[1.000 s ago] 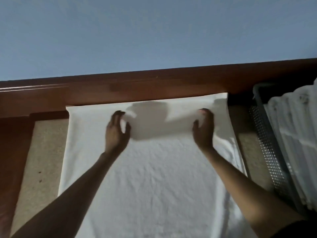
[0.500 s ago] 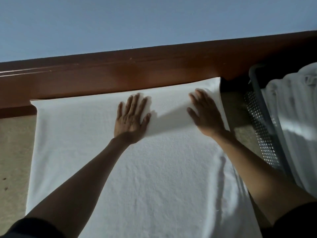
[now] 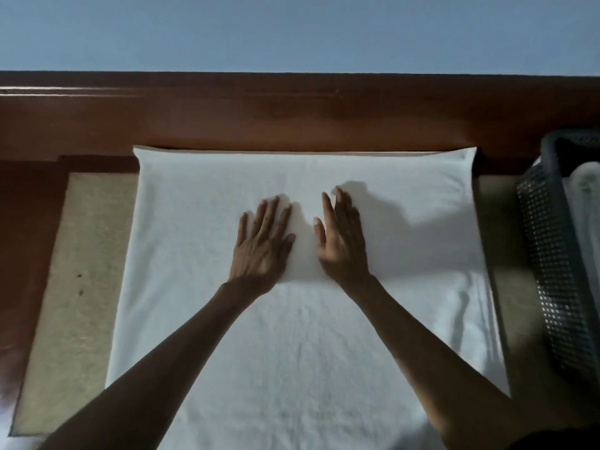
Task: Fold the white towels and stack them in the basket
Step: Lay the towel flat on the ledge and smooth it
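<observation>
One white towel [image 3: 194, 228] lies spread flat on a beige-topped table [image 3: 78, 287], its far edge against a dark wooden rail [image 3: 292, 118] and its near end running out of frame. Two hands work it: the left hand [image 3: 261, 246] and the right hand [image 3: 342, 241] press palms down just beside each other at the towel's middle, fingers straight, gripping nothing. The step appears to be smoothing ahead of a fold. A thin second edge along the far side hints at one fold already made, though that cannot be told for certain. One dark mesh basket [image 3: 552, 271] stands at the right, near the towel's right edge but apart from it, with white cloth [image 3: 587, 196] already inside. These are presumably finished towels, but too little shows to count them. On that showing the task is partly done: this towel has yet to be folded down and set in the basket. A blue wall [image 3: 292, 27] rises beyond the rail.
</observation>
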